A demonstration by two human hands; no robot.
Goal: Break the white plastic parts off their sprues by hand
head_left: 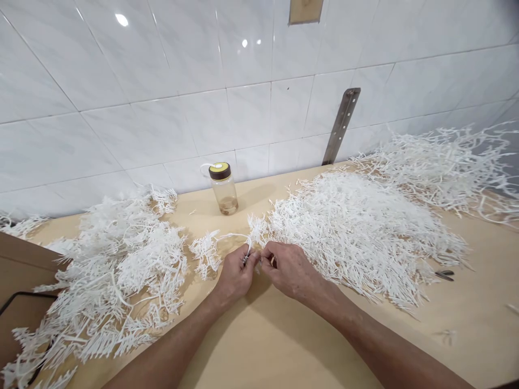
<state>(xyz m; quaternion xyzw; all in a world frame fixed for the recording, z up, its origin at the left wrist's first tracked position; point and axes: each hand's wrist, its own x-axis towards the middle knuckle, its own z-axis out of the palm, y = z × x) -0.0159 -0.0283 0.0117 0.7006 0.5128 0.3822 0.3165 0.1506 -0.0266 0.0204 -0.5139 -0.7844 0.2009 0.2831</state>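
Tiled wall (194, 124), white, behind; pale table (279, 346) before it. Clock centred on the hands.

Item: left hand (236, 273), thumb and fingers pinched on a white sprig (205, 255), which runs out between 9 and 10 o'clock, its tuft near the table top.
Item: right hand (286, 267), fingertips drawn to thumb, just beside the left — whether it grips anything, cannot tell.

Risks, as judged: thin stem may snap under a hard or uneven pinch; tuft may tangle with the left heap (141, 262), 9 o'clock, if swung that way; spiky ends may hook the right heap (357, 232), 2 to 3 o'clock, close by the knuckles.

Also present: far heap (441, 167), 2 o'clock. Bottle (224, 192), lidded, upright, 11 o'clock — in the gap between heaps, tippable by a careless reach. Bracket (341, 127), against the wall, 1 o'clock. Dark tool (445, 275), kind unclear, 3 o'clock. Brown box (24, 259), 9 o'clock, hemming in the left heap.
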